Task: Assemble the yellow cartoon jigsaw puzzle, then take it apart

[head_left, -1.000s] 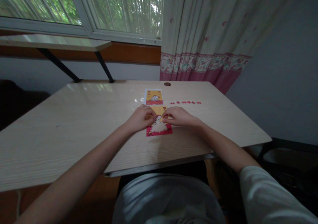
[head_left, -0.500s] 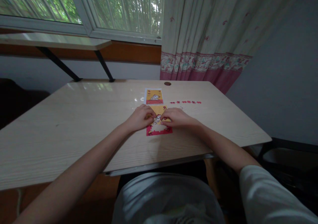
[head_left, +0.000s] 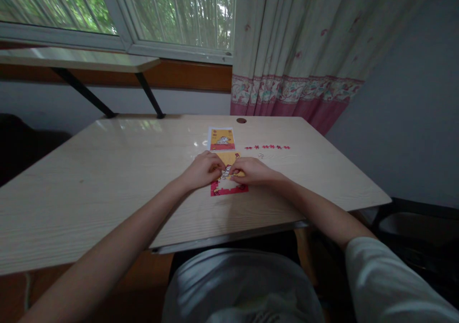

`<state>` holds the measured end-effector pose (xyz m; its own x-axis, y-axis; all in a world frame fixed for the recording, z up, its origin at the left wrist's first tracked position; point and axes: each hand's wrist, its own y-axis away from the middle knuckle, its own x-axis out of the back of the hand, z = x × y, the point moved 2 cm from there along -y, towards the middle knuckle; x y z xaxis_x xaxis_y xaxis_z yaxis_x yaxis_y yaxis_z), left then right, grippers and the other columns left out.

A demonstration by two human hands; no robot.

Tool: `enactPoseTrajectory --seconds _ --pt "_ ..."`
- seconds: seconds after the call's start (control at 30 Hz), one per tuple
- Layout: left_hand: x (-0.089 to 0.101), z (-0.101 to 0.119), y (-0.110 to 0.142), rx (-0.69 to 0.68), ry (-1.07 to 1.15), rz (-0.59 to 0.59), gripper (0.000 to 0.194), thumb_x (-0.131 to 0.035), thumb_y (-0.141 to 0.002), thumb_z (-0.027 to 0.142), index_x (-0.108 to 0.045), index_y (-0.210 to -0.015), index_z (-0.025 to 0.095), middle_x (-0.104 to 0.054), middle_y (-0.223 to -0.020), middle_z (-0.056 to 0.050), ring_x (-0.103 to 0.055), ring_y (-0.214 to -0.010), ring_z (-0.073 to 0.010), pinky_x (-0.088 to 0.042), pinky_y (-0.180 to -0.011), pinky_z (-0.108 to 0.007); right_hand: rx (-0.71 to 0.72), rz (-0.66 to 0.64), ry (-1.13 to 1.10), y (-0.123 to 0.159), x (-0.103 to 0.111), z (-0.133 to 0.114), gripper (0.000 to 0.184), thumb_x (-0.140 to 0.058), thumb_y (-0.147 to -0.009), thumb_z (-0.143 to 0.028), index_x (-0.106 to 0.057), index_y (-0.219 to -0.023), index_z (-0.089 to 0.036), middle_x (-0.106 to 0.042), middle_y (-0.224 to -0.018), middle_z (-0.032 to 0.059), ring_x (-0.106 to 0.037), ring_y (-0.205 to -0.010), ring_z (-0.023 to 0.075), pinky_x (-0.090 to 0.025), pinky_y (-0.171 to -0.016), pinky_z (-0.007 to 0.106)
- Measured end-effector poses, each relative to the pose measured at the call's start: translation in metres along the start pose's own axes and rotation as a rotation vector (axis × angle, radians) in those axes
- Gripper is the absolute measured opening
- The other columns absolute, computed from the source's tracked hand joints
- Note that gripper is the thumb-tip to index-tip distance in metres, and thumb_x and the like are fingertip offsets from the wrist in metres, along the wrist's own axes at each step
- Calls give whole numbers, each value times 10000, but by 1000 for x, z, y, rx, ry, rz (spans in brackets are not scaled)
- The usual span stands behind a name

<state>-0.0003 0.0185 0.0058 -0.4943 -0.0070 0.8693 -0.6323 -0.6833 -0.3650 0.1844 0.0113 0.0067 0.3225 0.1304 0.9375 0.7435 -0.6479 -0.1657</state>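
A partly assembled jigsaw puzzle [head_left: 229, 189], yellow above and red along its lower edge, lies before me with a gap in its lower middle. My left hand [head_left: 205, 169] rests at its left side, fingers curled and pinched at the white figure near the middle. From the right, my right hand [head_left: 251, 171] pinches at the same white part, thumb and forefinger closed on what looks like a puzzle piece. The fingers hide most of that piece. Just beyond the puzzle lies a reference picture [head_left: 222, 139] of a white animal on yellow and red.
Several loose red puzzle pieces [head_left: 271, 146] form a row to the right, with a small whitish piece [head_left: 261, 156] nearer my right hand. A raised shelf [head_left: 107, 60] stands at the desk's back left. The desk [head_left: 107, 184] has a round cable hole [head_left: 241, 120].
My right hand has shifted very slightly left over the white part of the puzzle. The left hand stays in place.
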Motion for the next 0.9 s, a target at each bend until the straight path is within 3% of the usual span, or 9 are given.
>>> enactPoseTrajectory --seconds 0.27,0.5,0.7,0.9 --pt "0 1 0 -17 3 -4 175 -515 -710 136 -678 -758 178 -670 -790 -44 -587 -804 -195 -444 -806 -370 -163 -34 -112 -2 -1 3 192 -649 -729 -306 -682 -865 -174 -657 -826 28 -555 -730 123 -373 -660 221" --pt "-1 0 0 -27 13 -11 159 -527 -718 132 -675 -753 181 -671 -782 -35 -587 -785 -188 -446 -800 -370 -199 -35 -181 -2 3 6 177 -643 -695 -246 -676 -846 -159 -643 -775 15 -535 -665 98 -362 -613 202" --pt "2 8 0 -72 20 -41 130 -548 -761 185 -675 -787 178 -666 -821 -49 -570 -829 -198 -439 -796 -355 -240 78 -54 8 23 31 182 -633 -691 -277 -670 -821 -155 -615 -733 12 -508 -634 101 -333 -586 210" --pt "-1 17 1 -166 -41 -140 155 -569 -813 258 -687 -873 178 -650 -889 -76 -554 -889 -211 -419 -802 -349 -317 2 -5 17 30 55 142 -622 -710 -257 -674 -799 -159 -629 -729 21 -524 -640 109 -332 -586 212"
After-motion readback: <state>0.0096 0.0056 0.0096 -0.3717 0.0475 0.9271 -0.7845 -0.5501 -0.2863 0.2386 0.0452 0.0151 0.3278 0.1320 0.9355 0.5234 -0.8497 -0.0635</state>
